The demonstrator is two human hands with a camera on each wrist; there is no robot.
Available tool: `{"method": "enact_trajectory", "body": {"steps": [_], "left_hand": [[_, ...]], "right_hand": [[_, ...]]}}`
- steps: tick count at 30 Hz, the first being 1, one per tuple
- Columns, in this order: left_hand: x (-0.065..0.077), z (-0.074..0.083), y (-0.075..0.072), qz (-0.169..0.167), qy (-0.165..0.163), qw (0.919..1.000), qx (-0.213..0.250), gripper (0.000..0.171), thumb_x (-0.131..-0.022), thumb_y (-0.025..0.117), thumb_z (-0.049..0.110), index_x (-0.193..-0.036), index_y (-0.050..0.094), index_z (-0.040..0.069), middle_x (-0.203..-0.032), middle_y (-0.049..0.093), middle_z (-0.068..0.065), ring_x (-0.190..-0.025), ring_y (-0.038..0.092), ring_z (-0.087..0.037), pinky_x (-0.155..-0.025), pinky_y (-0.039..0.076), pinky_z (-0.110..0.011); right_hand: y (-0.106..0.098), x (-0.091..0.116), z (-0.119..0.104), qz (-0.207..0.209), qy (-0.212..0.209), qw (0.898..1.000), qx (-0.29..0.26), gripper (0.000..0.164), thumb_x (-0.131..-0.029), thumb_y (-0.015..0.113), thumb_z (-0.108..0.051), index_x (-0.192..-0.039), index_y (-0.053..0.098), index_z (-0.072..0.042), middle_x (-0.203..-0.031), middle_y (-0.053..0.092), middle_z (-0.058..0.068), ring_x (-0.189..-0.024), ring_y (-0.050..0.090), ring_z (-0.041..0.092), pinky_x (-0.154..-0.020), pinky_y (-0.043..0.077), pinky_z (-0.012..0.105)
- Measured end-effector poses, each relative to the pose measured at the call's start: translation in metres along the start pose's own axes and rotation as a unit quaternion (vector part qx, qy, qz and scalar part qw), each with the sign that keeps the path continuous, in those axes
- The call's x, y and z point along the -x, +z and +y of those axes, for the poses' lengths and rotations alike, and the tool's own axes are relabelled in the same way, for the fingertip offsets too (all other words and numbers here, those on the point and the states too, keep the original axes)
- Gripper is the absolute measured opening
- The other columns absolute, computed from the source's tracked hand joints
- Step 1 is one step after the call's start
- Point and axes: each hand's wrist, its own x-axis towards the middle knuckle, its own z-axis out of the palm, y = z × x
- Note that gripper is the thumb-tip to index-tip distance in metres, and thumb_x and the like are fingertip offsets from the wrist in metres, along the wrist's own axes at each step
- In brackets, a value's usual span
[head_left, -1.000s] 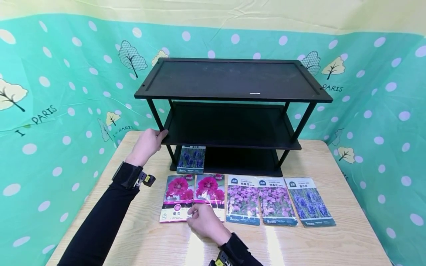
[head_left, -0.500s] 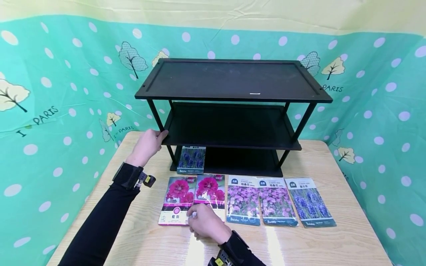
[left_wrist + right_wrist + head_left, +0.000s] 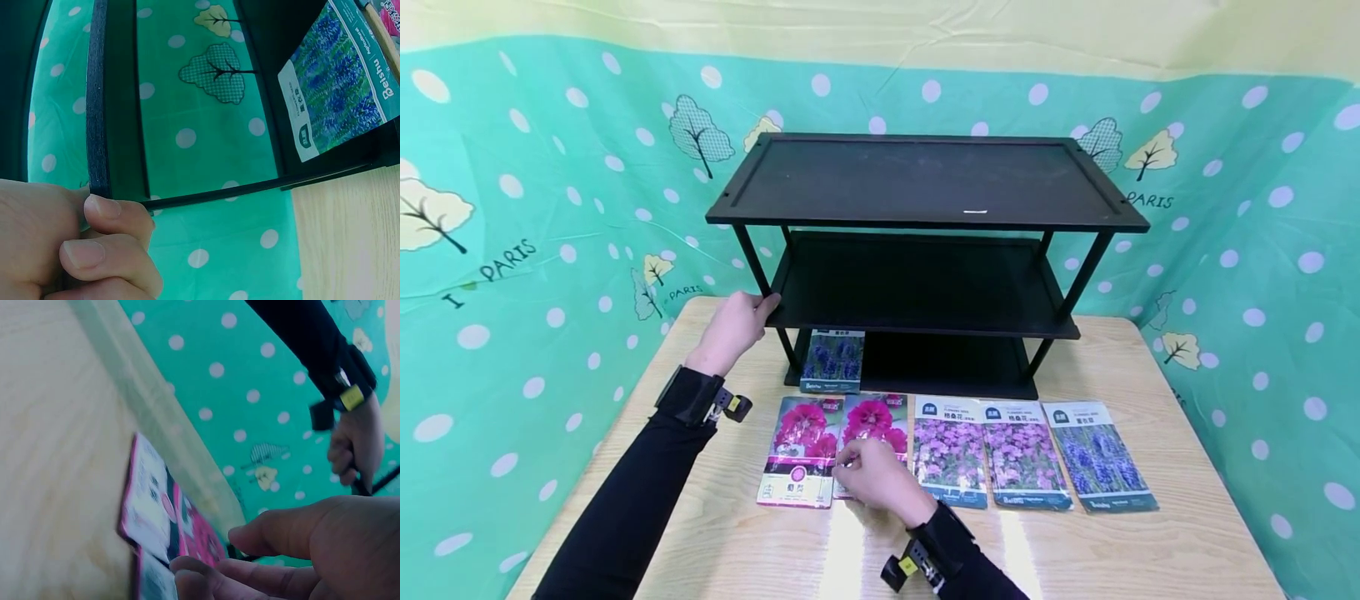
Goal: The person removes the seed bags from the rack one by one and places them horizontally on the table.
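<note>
My left hand (image 3: 736, 329) grips the left edge of the black three-tier rack (image 3: 925, 283) at its middle shelf; in the left wrist view its fingers (image 3: 119, 250) curl round the dark edge. My right hand (image 3: 880, 479) hovers low over the second pink-flower seed packet (image 3: 874, 419), hiding its lower part. In the right wrist view, thumb and fingers are apart with nothing between them. Left of that hand lies another pink-flower seed packet (image 3: 801, 450), flat on the table. On the bottom tier, at the left, a blue-flower seed packet (image 3: 833, 362) leans back.
To the right lie two purple-flower seed packets (image 3: 950, 450) and a blue-flower seed packet (image 3: 1101, 457) in a row on the wooden table (image 3: 1180, 550). A dotted green cloth (image 3: 512, 333) hangs behind and at both sides.
The leftmost pink-flower packet has shifted slightly toward the front and left. My right hand has moved off it, a little up and to the right. The left hand stays on the rack.
</note>
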Motion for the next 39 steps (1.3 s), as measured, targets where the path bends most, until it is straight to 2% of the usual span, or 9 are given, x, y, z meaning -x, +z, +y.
{"method": "enact_trajectory", "body": {"steps": [7, 12, 16, 18, 22, 24, 30, 33, 39], "left_hand": [[-0.001, -0.003, 0.003, 0.000, 0.003, 1.0000, -0.004, 0.052, -0.113, 0.040, 0.035, -0.068, 0.051, 0.010, -0.057, 0.041, 0.002, -0.050, 0.046, -0.018, -0.049, 0.035, -0.030], [-0.002, -0.004, 0.004, -0.001, 0.003, 1.0000, -0.001, 0.051, -0.113, 0.040, 0.035, -0.072, 0.056, 0.009, -0.058, 0.040, 0.002, -0.050, 0.045, -0.017, -0.049, 0.035, -0.029], [-0.002, -0.004, 0.004, 0.000, 0.003, 1.0000, -0.005, 0.050, -0.113, 0.041, 0.035, -0.075, 0.060, 0.008, -0.058, 0.040, 0.002, -0.052, 0.048, -0.018, -0.051, 0.037, -0.029], [-0.002, -0.004, 0.004, 0.001, 0.003, 1.0000, -0.005, 0.050, -0.113, 0.041, 0.035, -0.075, 0.060, 0.008, -0.059, 0.040, 0.002, -0.053, 0.050, -0.019, -0.052, 0.038, -0.029], [-0.001, -0.003, 0.004, 0.000, 0.002, 1.0000, -0.004, 0.050, -0.113, 0.040, 0.035, -0.075, 0.059, 0.008, -0.059, 0.040, 0.002, -0.053, 0.049, -0.018, -0.052, 0.038, -0.029], [-0.001, -0.002, 0.004, 0.001, 0.003, 1.0000, -0.003, 0.050, -0.113, 0.041, 0.034, -0.074, 0.058, 0.008, -0.059, 0.039, 0.002, -0.053, 0.049, -0.018, -0.052, 0.037, -0.029], [0.000, -0.003, 0.003, 0.003, 0.002, 1.0000, 0.002, 0.049, -0.113, 0.041, 0.034, -0.076, 0.059, 0.007, -0.059, 0.039, 0.002, -0.054, 0.050, -0.018, -0.053, 0.038, -0.029], [0.001, -0.003, 0.003, 0.004, -0.005, 0.9999, 0.011, 0.050, -0.113, 0.041, 0.036, -0.077, 0.060, 0.007, -0.059, 0.037, 0.003, -0.053, 0.048, -0.018, -0.052, 0.038, -0.029], [0.001, -0.002, 0.003, 0.002, -0.009, 0.9997, 0.025, 0.052, -0.113, 0.041, 0.038, -0.073, 0.055, 0.007, -0.058, 0.036, 0.004, -0.052, 0.045, -0.016, -0.051, 0.037, -0.028]], "right_hand": [[-0.032, -0.008, 0.014, 0.031, -0.019, 0.999, 0.037, 0.027, -0.098, 0.070, -0.018, -0.118, 0.070, -0.001, -0.080, 0.072, 0.007, -0.051, 0.047, 0.011, -0.046, 0.036, 0.025], [-0.046, -0.011, 0.019, 0.060, -0.039, 0.995, 0.075, 0.021, -0.098, 0.070, -0.019, -0.112, 0.071, -0.004, -0.083, 0.068, 0.002, -0.061, 0.054, 0.010, -0.053, 0.044, 0.025], [-0.051, -0.015, 0.020, 0.101, -0.069, 0.986, 0.114, 0.027, -0.098, 0.071, -0.020, -0.118, 0.070, -0.002, -0.095, 0.073, 0.006, -0.068, 0.059, 0.009, -0.060, 0.050, 0.026], [-0.052, -0.016, 0.021, 0.130, -0.088, 0.976, 0.154, 0.035, -0.097, 0.072, -0.022, -0.125, 0.068, -0.001, -0.103, 0.074, 0.010, -0.072, 0.063, 0.012, -0.064, 0.054, 0.028], [-0.051, -0.017, 0.022, 0.199, -0.138, 0.935, 0.261, 0.049, -0.094, 0.076, -0.031, -0.133, 0.065, -0.004, -0.124, 0.071, 0.016, -0.103, 0.070, 0.029, -0.088, 0.058, 0.044], [-0.051, -0.017, 0.023, 0.221, -0.151, 0.911, 0.313, 0.058, -0.093, 0.078, -0.037, -0.139, 0.062, -0.007, -0.136, 0.065, 0.018, -0.126, 0.061, 0.038, -0.102, 0.051, 0.055], [-0.051, -0.026, 0.034, 0.228, -0.155, 0.869, 0.411, 0.079, -0.091, 0.073, -0.058, -0.152, 0.051, -0.013, -0.153, 0.051, 0.021, -0.143, 0.044, 0.047, -0.113, 0.038, 0.064], [-0.050, -0.035, 0.040, 0.238, -0.153, 0.856, 0.433, 0.087, -0.089, 0.070, -0.066, -0.154, 0.047, -0.014, -0.155, 0.049, 0.021, -0.144, 0.042, 0.047, -0.114, 0.037, 0.064], [-0.045, -0.052, 0.045, 0.259, -0.136, 0.855, 0.428, 0.094, -0.085, 0.072, -0.069, -0.156, 0.044, -0.014, -0.155, 0.048, 0.022, -0.143, 0.044, 0.048, -0.111, 0.041, 0.064]]}}
